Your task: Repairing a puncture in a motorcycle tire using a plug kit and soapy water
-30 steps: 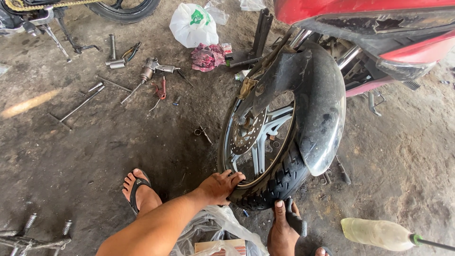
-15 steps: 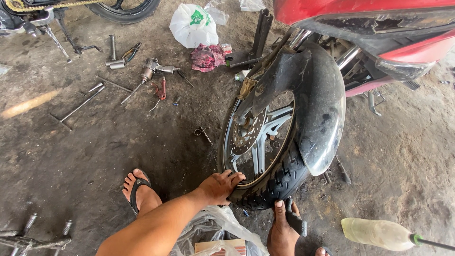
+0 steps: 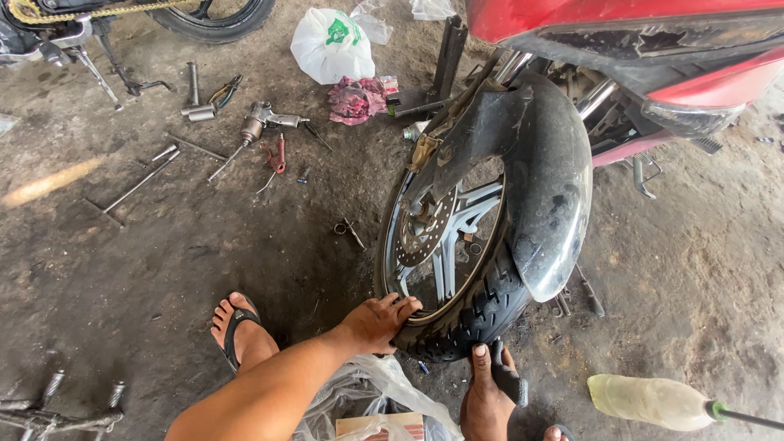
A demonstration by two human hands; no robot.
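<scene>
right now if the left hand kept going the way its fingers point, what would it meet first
The left hand already grips the black knobbly rubber tyre; straight on, it would probably meet the silver wheel spokes, though depth is unclear.

Motorcycle repair workshop: tools (image 3: pixel 260 135) strewn on stained floor (image 3: pixel 163 245).

Dirt floor (image 3: pixel 204 261): tools (image 3: pixel 261 131), rag (image 3: pixel 357 100) and bag (image 3: pixel 331 45) far left; bottle (image 3: pixel 649 400) near right.

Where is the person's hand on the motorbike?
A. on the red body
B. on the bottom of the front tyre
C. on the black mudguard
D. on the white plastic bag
B: the left hand grips the low edge of the front tyre, fingers curled over by the rim.
</scene>
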